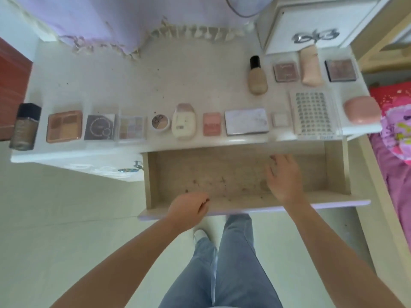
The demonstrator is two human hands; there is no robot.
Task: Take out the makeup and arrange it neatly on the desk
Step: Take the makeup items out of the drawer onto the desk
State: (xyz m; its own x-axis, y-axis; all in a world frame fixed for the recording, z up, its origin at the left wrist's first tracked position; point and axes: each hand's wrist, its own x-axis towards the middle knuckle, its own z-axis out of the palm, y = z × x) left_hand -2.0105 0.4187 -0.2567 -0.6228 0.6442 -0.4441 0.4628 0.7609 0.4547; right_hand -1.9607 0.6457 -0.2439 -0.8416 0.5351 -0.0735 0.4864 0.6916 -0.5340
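Desk [178, 70] top held the makeup in a row along its front edge, left to right: dark bottle [25, 126] at 9 o'clock, upright at the far left corner; bronze palette [64, 126] just beside it; brown compact [99, 127]; clear palette [131, 127]; round pot [160, 122]; white bottle [183, 121] lying flat; pink compact [212, 124]; marbled palette [246, 121]; small white case [280, 119]; lash tray [313, 113]; pink case [361, 109] at 3 o'clock by the right edge.

Second row behind it, around 1 o'clock: beige bottle [257, 75], mauve compact [285, 72], pink tube [309, 66], dark palette [341, 67], all in front of a white box [311, 25]. Items sat near each other, mostly apart.

Drawer [233, 210] was pulled out below the desk, centre frame; only crumbs and specks showed on its bottom.

Your left hand [189, 210] was at 6 o'clock over the drawer's front rim, fingers curled in, nothing visible in it. Your right hand [284, 176] was inside the drawer toward 4 o'clock, fingers straight and spread, palm down, holding nothing; can't tell if it touched the bottom.

Jeans [222, 263] and tile floor [66, 218] below.
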